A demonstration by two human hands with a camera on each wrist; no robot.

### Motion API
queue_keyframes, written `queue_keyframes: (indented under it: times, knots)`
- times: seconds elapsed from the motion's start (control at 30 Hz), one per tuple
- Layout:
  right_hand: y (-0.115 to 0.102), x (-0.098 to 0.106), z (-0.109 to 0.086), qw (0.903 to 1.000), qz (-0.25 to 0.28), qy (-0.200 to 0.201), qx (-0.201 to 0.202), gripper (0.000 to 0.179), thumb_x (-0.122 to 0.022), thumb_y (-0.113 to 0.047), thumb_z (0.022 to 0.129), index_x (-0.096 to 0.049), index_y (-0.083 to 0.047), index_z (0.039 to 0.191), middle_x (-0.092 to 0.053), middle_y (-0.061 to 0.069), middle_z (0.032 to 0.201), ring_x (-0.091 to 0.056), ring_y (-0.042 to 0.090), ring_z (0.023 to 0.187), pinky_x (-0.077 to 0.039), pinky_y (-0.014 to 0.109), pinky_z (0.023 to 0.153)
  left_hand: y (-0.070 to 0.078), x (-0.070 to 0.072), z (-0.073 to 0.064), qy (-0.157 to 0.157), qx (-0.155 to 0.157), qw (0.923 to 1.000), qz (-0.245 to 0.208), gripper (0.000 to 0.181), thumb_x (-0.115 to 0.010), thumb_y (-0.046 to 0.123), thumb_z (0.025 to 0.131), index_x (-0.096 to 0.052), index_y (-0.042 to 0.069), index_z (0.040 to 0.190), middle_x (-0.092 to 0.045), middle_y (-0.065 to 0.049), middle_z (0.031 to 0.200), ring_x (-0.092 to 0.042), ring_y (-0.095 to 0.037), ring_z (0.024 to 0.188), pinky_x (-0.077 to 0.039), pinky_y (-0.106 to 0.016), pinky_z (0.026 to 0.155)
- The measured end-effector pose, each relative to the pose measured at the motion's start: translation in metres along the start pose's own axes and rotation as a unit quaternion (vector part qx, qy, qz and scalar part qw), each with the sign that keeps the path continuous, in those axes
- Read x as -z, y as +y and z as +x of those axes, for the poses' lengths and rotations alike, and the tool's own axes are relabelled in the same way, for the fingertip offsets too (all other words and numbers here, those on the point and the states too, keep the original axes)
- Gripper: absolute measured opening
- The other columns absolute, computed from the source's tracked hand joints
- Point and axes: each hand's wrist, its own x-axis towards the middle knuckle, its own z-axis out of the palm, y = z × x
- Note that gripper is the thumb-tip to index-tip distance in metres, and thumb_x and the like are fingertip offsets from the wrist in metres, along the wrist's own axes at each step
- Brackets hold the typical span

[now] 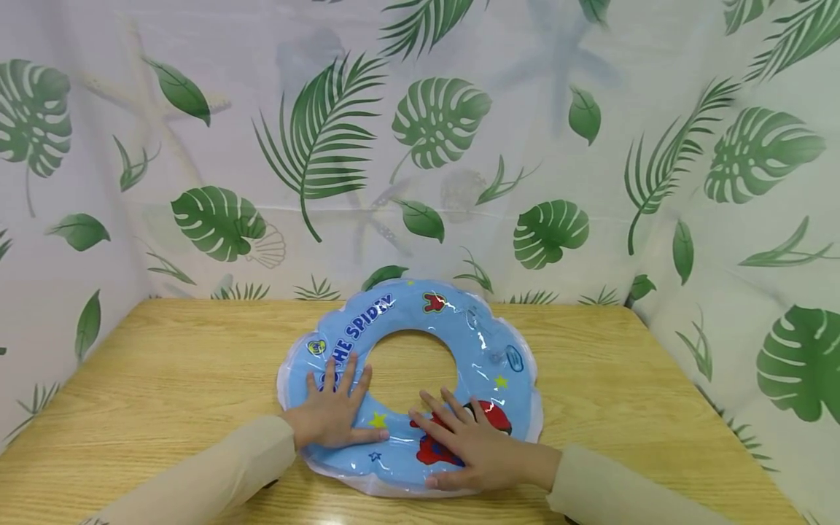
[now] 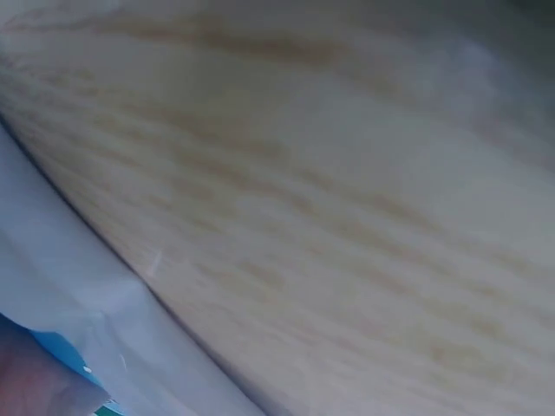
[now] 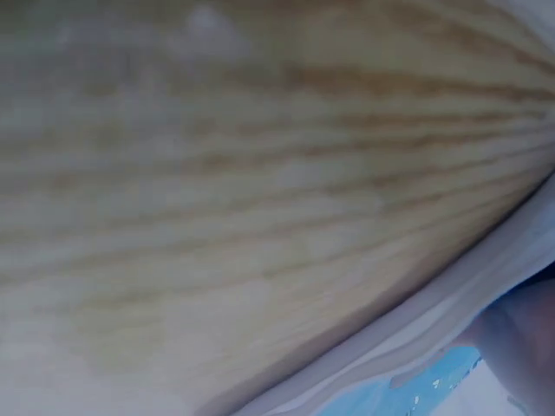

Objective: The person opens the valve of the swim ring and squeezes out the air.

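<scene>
While fingers (image 1: 330, 378) lie spread, hands (image 1: 330, 417) (image 1: 482, 450) touch the ring (image 1: 405, 310).

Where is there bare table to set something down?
The table is bare left of the inflatable ring, between backdrop and left sleeve, and right of it, between backdrop and right sleeve. The ring's hole frames a smaller patch. Crowded: its near side, under left hand and right hand.

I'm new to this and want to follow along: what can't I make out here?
Head view: some lettering on the blue ring, covered by the left hand.
Head view: part of the red figure, covered by the right hand.
Wrist views: most of each hand, cut off by the picture's edge.
Wrist views: fine tabletop grain, lost to blur.
</scene>
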Motion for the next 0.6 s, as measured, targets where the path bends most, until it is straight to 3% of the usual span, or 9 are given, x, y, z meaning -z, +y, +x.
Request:
queue_keyframes:
  times: [0.37, 0.6]
  knots:
    - [-0.001, -0.004, 0.002, 0.9975, -0.062, -0.031, -0.012, 0.077, -0.033, -0.068, 0.086, -0.003, -0.033, 0.147, 0.006, 0.0, 0.156, 0.009, 0.038, 0.14, 0.0, 0.073, 0.099, -0.003, -0.001, -0.001, 0.012, -0.011, 0.9998, -0.015, 0.105, -0.04, 0.078, 0.074, -0.009, 0.01, 0.148, 0.007, -0.021, 0.152, 0.005, -0.053, 0.134, -0.003, -0.074, 0.097]
    - [-0.003, -0.004, 0.004, 0.9956, -0.08, -0.043, -0.022, 0.078, -0.027, -0.072, 0.084, -0.002, -0.033, 0.147, 0.007, -0.002, 0.156, 0.01, 0.037, 0.14, 0.002, 0.071, 0.1, -0.012, -0.001, -0.005, 0.031, -0.049, 0.9972, -0.049, 0.094, -0.04, 0.075, 0.078, -0.014, 0.017, 0.148, 0.006, -0.019, 0.153, 0.007, -0.052, 0.134, -0.004, -0.073, 0.098]
